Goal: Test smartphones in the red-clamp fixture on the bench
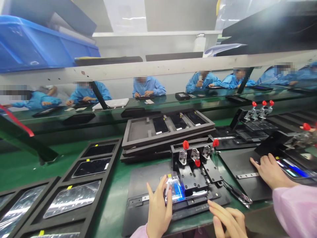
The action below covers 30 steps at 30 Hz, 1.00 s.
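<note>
Steadying or pinching, can't tell which: L hand (158, 208) has thumb & index close together at the 9 o'clock edge of the lit panel (177, 190), w/ a white strip between them. Panel's on the black jig (195, 178), approx. 8 o'clock of its middle; yellow tab (169, 176) at the panel's 11. R hand (229, 219), partly cut off, is near the jig's 5 o'clock edge, fingers loosely bent, nothing visible in it. Jig has 3 red-knobbed clamps (183, 153) at its 12; mid knob's down, other 2 up. Metal-tipped tool (239, 196) at jig's 4. Stacked foam trays (126, 132) at 12 beyond the jig, top one w/ 3 dark panels (160, 125); another tray (106, 173) w/ panels at 9. Co-worker's hand (269, 170), pink sleeve, at 3.
</note>
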{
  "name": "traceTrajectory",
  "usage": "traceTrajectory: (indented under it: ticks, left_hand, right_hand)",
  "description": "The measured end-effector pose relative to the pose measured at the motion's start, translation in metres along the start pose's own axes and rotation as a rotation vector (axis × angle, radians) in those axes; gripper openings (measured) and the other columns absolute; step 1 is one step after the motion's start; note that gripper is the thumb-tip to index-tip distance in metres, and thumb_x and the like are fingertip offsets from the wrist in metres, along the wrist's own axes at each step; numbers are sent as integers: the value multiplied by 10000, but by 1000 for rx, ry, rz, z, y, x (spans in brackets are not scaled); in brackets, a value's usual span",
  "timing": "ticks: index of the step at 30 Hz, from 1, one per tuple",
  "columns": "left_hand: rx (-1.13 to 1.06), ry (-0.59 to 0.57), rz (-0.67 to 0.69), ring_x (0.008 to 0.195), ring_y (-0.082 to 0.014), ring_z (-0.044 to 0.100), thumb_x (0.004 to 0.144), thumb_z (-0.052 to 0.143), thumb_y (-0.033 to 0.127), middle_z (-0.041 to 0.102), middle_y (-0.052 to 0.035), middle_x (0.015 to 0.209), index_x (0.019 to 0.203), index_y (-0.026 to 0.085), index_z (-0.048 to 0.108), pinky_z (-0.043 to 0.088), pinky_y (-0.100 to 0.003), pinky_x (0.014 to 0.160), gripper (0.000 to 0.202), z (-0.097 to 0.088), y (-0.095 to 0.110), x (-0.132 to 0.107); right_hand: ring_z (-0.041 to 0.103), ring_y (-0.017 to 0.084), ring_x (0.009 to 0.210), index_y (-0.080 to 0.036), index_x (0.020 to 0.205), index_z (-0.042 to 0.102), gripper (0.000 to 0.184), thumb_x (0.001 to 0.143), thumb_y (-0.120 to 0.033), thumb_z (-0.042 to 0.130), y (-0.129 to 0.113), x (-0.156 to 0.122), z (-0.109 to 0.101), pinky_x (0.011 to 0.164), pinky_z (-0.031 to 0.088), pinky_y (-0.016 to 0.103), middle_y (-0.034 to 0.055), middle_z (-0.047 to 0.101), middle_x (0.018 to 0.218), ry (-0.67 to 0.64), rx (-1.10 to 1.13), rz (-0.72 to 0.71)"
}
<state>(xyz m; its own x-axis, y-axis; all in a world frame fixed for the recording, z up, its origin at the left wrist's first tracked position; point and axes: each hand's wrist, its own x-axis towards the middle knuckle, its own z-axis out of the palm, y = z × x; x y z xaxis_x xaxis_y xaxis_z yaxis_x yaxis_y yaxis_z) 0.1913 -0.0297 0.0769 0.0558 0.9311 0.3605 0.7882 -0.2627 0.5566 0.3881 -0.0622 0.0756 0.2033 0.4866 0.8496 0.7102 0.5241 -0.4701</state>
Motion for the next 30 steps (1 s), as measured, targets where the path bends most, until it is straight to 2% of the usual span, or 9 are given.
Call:
traceTrajectory:
  ticks: [4,9,17,23,30]
  left_hand:
    - [5,36,-7,1060,-209,590,896,393,186,563,-103,1230,1328,227,218,71,-653,1049,468,-2,3,-3]
    - [-34,50,-36,1016,-182,595,885,419,188,596,-48,1162,1264,260,320,58,-623,1064,398,-4,2,-7]
    - [-73,166,-50,795,-141,621,847,495,200,633,28,833,1188,232,403,76,-579,1084,355,-4,2,-12]
    - [-98,179,-78,779,-138,625,834,514,211,640,32,809,1176,223,413,81,-574,1088,356,-2,0,-14]
    - [-117,212,-93,733,-145,634,812,533,221,645,42,772,1157,222,449,109,-576,1086,355,-3,0,-14]
  right_hand:
    - [547,160,657,-191,804,685,152,737,-83,601,-2,-10,7,629,392,338,41,712,765,0,13,25]
    - [573,175,662,-194,784,681,109,722,-114,640,-4,-19,16,638,401,341,40,710,755,-12,30,39]
    - [568,163,603,-194,799,664,101,734,-124,630,-7,-17,14,624,407,354,44,702,771,-4,14,96]
    - [605,181,577,-267,823,671,220,679,-101,670,6,-16,6,532,451,347,7,708,741,-4,-94,-41]
    - [625,184,585,-292,837,673,275,654,-87,686,7,-13,6,499,485,346,-2,708,748,-15,-106,-51]
